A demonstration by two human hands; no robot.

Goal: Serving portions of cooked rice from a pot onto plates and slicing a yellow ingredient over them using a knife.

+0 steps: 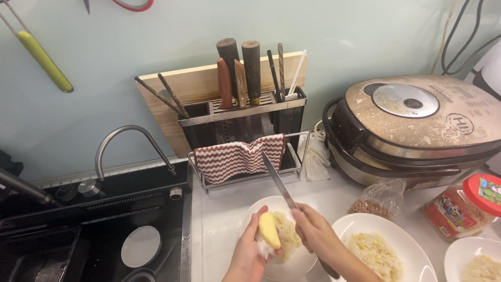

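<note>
My left hand (248, 257) holds a yellow piece of fruit (269, 230) over a white plate (261, 206) with pale shredded food (288, 236) on it. My right hand (314, 235) grips a knife (278, 183) whose blade points up and away toward the back of the counter. The two hands are close together above the plate. A second white plate (365, 222) of the same pale food (373, 252) lies just right of them.
A black sink (94, 230) with a curved tap (122, 137) and a small white dish (141, 245) lies left. Behind stand a knife rack (240, 112), a wooden board (172, 89) and a striped cloth (237, 156). A rice cooker (412, 125), red-lidded jar (464, 206), bag (378, 198) and third plate (475, 256) sit right.
</note>
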